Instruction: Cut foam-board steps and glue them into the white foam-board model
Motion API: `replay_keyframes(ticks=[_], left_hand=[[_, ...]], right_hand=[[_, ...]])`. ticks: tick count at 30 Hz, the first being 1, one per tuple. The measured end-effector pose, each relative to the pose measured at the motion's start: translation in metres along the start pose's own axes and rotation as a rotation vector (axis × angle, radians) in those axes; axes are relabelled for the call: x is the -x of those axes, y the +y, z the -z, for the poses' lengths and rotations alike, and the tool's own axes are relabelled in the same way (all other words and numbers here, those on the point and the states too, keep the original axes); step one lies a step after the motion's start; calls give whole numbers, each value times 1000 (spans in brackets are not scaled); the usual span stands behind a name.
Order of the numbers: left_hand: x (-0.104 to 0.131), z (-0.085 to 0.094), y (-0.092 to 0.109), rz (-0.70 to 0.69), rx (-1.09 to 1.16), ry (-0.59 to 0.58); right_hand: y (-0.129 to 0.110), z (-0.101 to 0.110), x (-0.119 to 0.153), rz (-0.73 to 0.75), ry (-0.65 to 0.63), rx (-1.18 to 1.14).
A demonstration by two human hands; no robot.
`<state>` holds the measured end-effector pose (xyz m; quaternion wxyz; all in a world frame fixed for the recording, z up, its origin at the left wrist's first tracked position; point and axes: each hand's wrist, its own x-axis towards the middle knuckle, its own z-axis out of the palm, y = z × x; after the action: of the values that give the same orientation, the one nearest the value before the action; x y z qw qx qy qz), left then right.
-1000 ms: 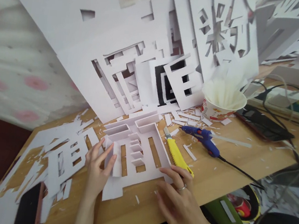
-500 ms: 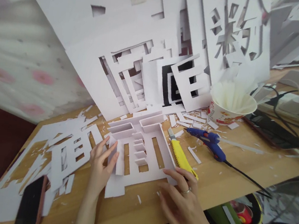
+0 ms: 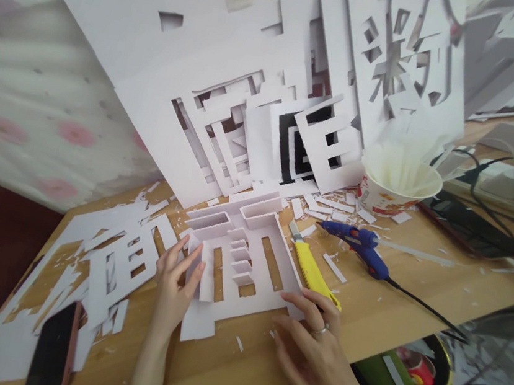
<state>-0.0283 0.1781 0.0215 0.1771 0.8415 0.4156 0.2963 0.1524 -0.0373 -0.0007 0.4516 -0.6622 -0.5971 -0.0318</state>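
Note:
A white foam-board character piece [image 3: 249, 310] lies on the table before me, with cut-out slots and thin upright strips glued along its edges. My left hand [image 3: 177, 279] is at its left side, the fingers and thumb closed lightly around an upright strip [image 3: 206, 272]. At the lower right corner, my right hand [image 3: 313, 343], wearing a ring, has bent fingertips on both sides of the piece's right wall. A yellow utility knife [image 3: 315, 273] lies just beyond that wall. Farther right, a blue glue gun [image 3: 363, 246] rests on its side with a glue stick in its back.
Large cut-out boards [image 3: 156, 99] lean at the back. A paper tub [image 3: 390, 199] of glue sticks stands at the back right, near a dark phone [image 3: 473, 225]. Another phone [image 3: 53, 345] and cut white sheets [image 3: 130, 264] lie left. Scraps and a black cord [image 3: 425, 310] are around.

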Motion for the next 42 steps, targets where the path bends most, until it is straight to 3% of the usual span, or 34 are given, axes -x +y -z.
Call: replay_keyframes(ticks=[42], left_hand=[[0, 1, 5, 31, 15, -57]], right_hand=[[1, 0, -1, -8, -5, 22]])
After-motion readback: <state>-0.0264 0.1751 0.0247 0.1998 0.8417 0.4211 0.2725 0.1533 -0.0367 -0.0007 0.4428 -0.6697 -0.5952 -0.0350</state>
